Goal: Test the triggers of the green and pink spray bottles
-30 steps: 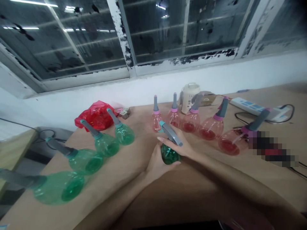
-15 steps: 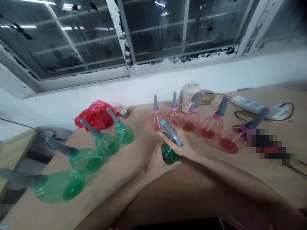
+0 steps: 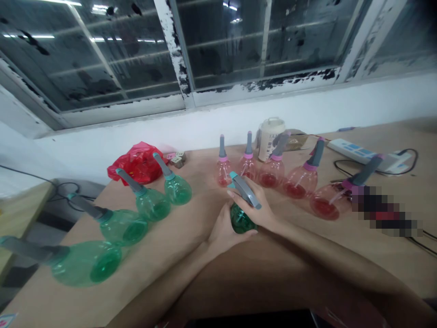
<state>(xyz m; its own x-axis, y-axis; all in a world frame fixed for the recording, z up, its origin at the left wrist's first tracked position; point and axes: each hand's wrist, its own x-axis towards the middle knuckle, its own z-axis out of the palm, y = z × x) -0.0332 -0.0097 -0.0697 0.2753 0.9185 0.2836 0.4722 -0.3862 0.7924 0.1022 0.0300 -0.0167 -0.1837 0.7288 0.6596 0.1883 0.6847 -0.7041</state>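
Observation:
A see-through green spray bottle is between my hands at the middle of the table. My left hand wraps around its round body from the left, with the thumb along the near side. At the top, my right hand is closed about the neck, just under the grey spray head. The head's teal nozzle points away from me. My fingers cover the neck and part of the trigger. Beyond my right hand, a pink spray bottle stands at the left end of a row.
Several green spray bottles stand in a slanting row at left. Several pink ones line the right. Behind are a red plastic bag, a white canister and a power strip with cables. A window wall closes the back.
Both hands keep their hold on the green bottle in nearly the same place. A teal piece below the nozzle shows more clearly now. The view has shifted very slightly.

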